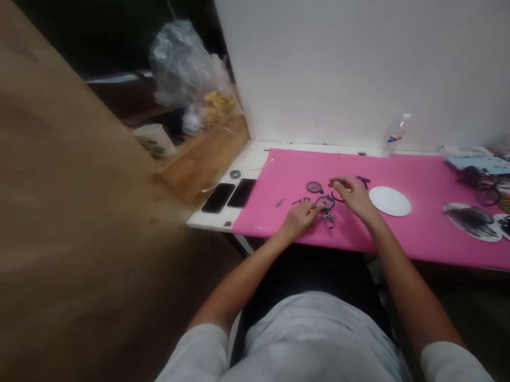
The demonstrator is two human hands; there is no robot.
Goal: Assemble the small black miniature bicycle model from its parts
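White wall [359,65]: rising behind the worktable [257,151].
Pink cover [288,170]: stretched across most of the worktable.
Left hand [301,218]: lowered to the cover, fingertips at the near rim of a dark spoked wheel [324,203], lying left of the white plate [390,201]; pinching or merely touching, impossible to tell.
Right hand [352,196]: poised just right of that wheel, fingers bent, thumb near forefinger; whether gripping anything, impossible to tell.
Black slabs [242,192]: paired at the worktable's left end.
Clear bottle [397,135]: upright at the far edge, right of both hands.
Second wheel [314,187]: flat on the cover, just beyond the first.
Grey ring [235,174]: resting beyond the slabs.
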